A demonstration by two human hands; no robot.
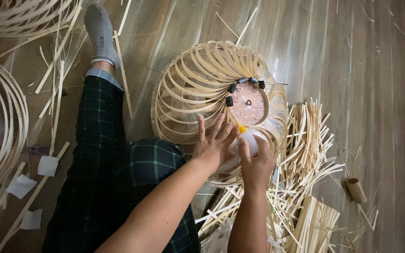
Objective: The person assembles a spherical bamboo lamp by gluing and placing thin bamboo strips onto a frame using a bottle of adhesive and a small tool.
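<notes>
A round lampshade frame of curved bamboo strips point(191, 89) lies on the floor in front of me, with a round wooden disc point(248, 105) at its hub and several black binder clips point(233, 87) along the disc's edge. My left hand point(213, 145) presses flat on the strips just below the disc, fingers spread. My right hand point(256, 164) grips a white glue bottle point(249, 142) whose yellow nozzle point(242, 128) points up toward the disc's lower edge.
A heap of loose bamboo strips point(305, 154) lies to the right and in front. Large bamboo hoops point(5, 122) sit at the left, with white paper scraps point(48, 165). My leg in dark plaid trousers point(99, 154) stretches left. A small cardboard tube point(355, 189) rests far right.
</notes>
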